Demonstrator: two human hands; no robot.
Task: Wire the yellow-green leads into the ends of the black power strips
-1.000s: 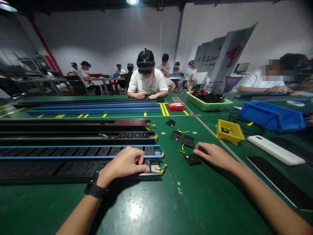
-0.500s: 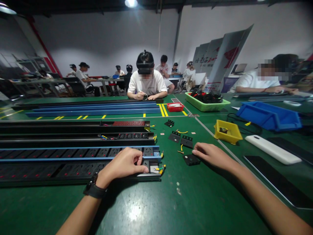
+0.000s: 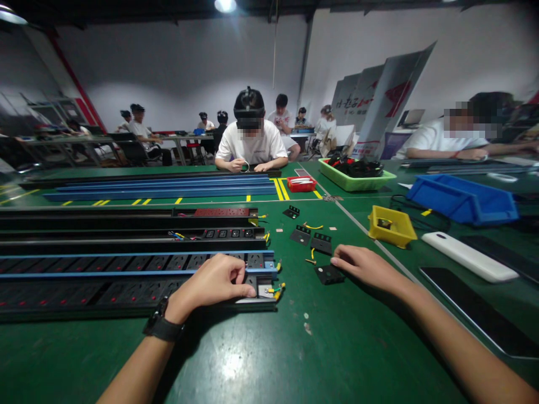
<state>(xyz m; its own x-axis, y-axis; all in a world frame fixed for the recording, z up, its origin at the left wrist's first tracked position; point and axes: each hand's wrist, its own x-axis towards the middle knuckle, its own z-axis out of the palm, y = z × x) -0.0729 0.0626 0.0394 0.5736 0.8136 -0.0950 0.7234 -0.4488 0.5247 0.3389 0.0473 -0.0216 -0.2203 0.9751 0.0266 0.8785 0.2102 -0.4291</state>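
My left hand (image 3: 219,280) rests on the end of the nearest black socket strip (image 3: 138,293), thumb and curled fingers on its last socket. Beside that strip lies a blue-edged socket strip (image 3: 168,262), and both have yellow-green wires at their right ends. My right hand (image 3: 357,265) has its fingers bent together, their tips at the edge of a black end plate (image 3: 329,274) lying on the table. More black brackets (image 3: 322,243) and short yellow wires (image 3: 314,226) lie just beyond. Whether the right fingers grip the plate is hard to make out.
Two more black strips (image 3: 219,241) lie further back, before blue rails (image 3: 168,188). Red (image 3: 301,184), green (image 3: 357,180), yellow (image 3: 391,227) and blue (image 3: 463,199) containers stand behind and right. A white device (image 3: 469,257) and a black panel (image 3: 475,308) lie right. A person (image 3: 252,134) sits opposite.
Both my hands stay in the same places. The person opposite has moved a hand slightly left, and the person at the right has shifted their hands.
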